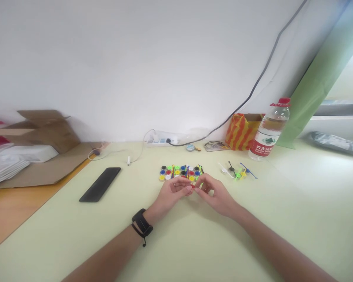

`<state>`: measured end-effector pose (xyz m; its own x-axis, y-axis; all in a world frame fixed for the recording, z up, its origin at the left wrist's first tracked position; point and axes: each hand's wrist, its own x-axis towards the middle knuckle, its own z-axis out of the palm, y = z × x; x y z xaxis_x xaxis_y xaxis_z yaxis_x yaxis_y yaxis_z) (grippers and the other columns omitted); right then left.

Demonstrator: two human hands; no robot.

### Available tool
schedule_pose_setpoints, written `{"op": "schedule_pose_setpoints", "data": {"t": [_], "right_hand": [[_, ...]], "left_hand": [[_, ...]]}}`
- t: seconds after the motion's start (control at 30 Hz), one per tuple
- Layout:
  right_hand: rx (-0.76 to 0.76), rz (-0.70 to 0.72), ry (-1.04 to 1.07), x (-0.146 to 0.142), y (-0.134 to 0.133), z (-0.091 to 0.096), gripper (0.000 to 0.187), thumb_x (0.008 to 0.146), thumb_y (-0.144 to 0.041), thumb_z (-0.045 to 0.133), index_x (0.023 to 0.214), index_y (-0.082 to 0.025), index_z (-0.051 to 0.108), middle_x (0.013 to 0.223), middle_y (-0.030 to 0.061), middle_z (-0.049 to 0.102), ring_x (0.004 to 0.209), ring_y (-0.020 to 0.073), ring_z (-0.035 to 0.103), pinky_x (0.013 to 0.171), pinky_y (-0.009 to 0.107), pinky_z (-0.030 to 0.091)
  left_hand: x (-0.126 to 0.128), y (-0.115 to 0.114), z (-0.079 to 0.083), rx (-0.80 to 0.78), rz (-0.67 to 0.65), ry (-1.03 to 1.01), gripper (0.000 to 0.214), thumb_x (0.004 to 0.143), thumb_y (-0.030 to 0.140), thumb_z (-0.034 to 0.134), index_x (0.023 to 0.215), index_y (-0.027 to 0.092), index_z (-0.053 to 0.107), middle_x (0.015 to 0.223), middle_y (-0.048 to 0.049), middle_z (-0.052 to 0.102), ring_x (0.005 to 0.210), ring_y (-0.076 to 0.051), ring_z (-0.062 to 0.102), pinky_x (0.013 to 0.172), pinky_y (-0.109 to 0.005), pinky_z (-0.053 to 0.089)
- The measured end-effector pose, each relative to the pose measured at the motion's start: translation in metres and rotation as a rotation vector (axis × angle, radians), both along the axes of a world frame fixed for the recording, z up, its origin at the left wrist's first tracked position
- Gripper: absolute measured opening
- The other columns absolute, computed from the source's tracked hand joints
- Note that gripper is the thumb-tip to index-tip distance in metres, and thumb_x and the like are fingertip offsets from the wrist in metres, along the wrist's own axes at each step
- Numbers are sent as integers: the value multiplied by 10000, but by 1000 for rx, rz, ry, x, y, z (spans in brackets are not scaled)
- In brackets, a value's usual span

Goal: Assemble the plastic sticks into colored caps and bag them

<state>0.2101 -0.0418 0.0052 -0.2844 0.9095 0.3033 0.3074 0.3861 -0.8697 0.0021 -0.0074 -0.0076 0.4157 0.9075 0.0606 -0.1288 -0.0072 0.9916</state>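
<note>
Both hands meet over the middle of the table, pinching a small red plastic piece (193, 187) between them. My left hand (175, 192), with a black watch on its wrist, grips the piece from the left side. From the right, my right hand (213, 194) holds it with thumb and fingertips. Just behind the hands lie rows of round coloured discs (168, 172) in black, green, blue, red, white and yellow, partly hidden by my fingers. Thin coloured sticks (173, 171) lie across the discs. To the right rest several arrow-shaped spinners (231, 169) with round middles.
A black phone (100, 184) lies at the left. Behind are a power strip (161, 141), glasses (214, 145), a striped bag (242, 131) and a large water bottle (270, 131). An opened cardboard box (55, 133) stands far left. A dark cable (250, 96) runs down the wall.
</note>
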Motion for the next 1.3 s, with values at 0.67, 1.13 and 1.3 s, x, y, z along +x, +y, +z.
{"op": "schedule_pose_setpoints", "data": {"t": [0.67,1.13,1.3], "right_hand": [[81,-68,-5,7,2,-8,319,987,-445,551,1189,-218,646,900,26,630,636,135,551,621,287,482],[240,-643,-530,76,47,-16,352,937,-529,526,1029,-211,646,917,100,680,888,273,608,805,399,468],[-122,-974,-760,128,63,-38,682,938,-695,375,1404,-221,526,1335,225,591,1262,462,499,956,667,394]], "left_hand": [[-4,0,3,-136,-26,-47,278,827,362,822,1013,163,768,887,-64,732,803,-153,673,802,-291,536],[-6,4,5,-247,3,-174,282,837,334,818,1046,158,752,924,-63,744,782,-148,685,806,-296,539],[-16,12,13,-291,48,-315,201,874,324,780,953,143,741,873,-68,747,766,-146,684,749,-260,534]]}}
